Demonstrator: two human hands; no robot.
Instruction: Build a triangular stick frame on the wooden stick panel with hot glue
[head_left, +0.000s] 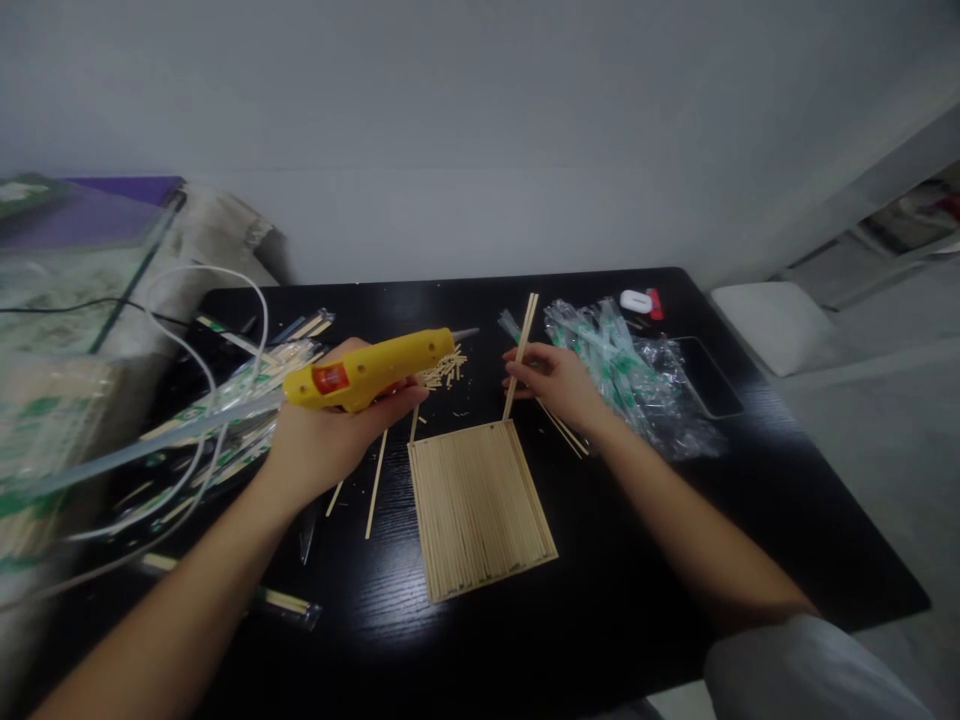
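My left hand is wrapped round a yellow hot glue gun, its nozzle pointing right and a glue stick trailing out of its back. Between the fingers of my right hand are thin wooden chopsticks, tilted upward, with their lower end at the far right corner of a flat panel of chopsticks. That panel lies on the black table below both hands. Another short stick stands at its far left corner. Loose chopsticks lie under my right hand.
Wrapped chopsticks are heaped at the left, with a white cable looping over them. Cut stick bits lie behind the panel. Clear plastic wrappers, a phone and a white case sit at the right. A wall rises behind the table.
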